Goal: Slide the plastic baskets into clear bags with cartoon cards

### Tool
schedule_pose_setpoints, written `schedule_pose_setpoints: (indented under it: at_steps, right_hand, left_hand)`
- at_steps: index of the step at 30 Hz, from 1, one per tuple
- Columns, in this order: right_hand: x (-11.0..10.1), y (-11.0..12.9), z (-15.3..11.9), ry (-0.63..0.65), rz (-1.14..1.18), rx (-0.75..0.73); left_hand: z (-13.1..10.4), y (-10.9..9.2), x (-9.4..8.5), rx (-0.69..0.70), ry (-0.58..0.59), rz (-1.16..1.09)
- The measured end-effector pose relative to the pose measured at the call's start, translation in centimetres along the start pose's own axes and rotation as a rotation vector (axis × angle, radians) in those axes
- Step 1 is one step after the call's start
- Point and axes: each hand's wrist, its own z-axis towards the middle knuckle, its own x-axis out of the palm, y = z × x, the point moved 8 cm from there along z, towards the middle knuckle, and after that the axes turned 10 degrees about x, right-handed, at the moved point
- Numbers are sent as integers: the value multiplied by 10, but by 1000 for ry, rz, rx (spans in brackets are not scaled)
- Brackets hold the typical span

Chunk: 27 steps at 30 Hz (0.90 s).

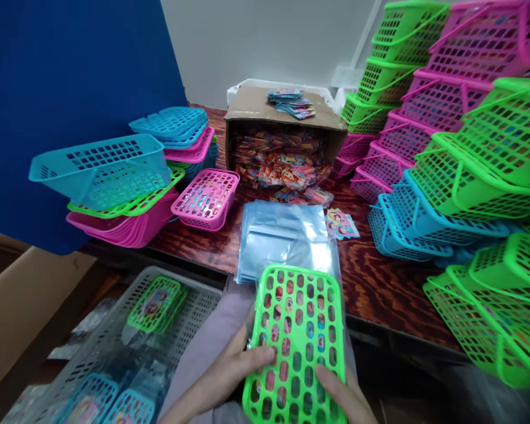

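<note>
A lidded green plastic basket [297, 330] tilts toward me over my lap, with colourful printed items showing through the lid's slots. Clear plastic film shows around its upper edge and sides, apparently a bag. My left hand [242, 360] grips the basket's left side, thumb on the lid. On the right side, my right hand [344, 393] also holds it, a thumb pressed to the lid and the other fingers hidden beneath. Just beyond the basket, a stack of clear plastic bags [282, 227] lies on the dark wood-grain table [380, 288].
Tall stacks of green, pink and blue baskets [446, 100] crowd the right. Nested baskets [115, 176] and a closed pink basket [206, 199] stand left. Behind is a cardboard box [287, 118] of packets, with cards [342, 224] nearby. A grey crate [194, 294] holds bagged baskets below left.
</note>
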Motion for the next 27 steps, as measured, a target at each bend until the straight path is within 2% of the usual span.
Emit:
schedule_pose_setpoints:
  at_steps: [4, 7, 9, 11, 12, 14, 16, 19, 22, 27]
  right_hand:
    - [0, 17, 9, -30, -18, -56]
    - [-1, 21, 17, -38, 37, -22]
    - [-2, 21, 20, -42, 75, 6]
    - [-4, 21, 21, -53, 90, 19]
    - [-5, 20, 21, -63, 93, 26]
    - [-7, 20, 21, -78, 99, 37]
    - [-7, 21, 20, -77, 114, 49]
    - [-6, 21, 20, -62, 131, 71]
    - [-11, 22, 22, -74, 131, 89]
    - [-20, 21, 27, -89, 158, 118]
  left_hand:
    - [6, -5, -8, 50, -25, 47]
    - [8, -14, -26, 103, -144, 139]
    - [3, -25, -42, 196, -271, 309]
    - [-9, -45, -49, 385, -355, 608]
    - [-15, -54, -44, 490, -341, 767]
    - [-25, -61, -28, 641, -228, 1015]
    - [-28, -60, -14, 710, -109, 1156]
    - [-22, -60, -5, 748, -43, 1310]
    - [-9, -64, 0, 790, 1, 1363]
    - [4, -74, 1, 805, 0, 1215]
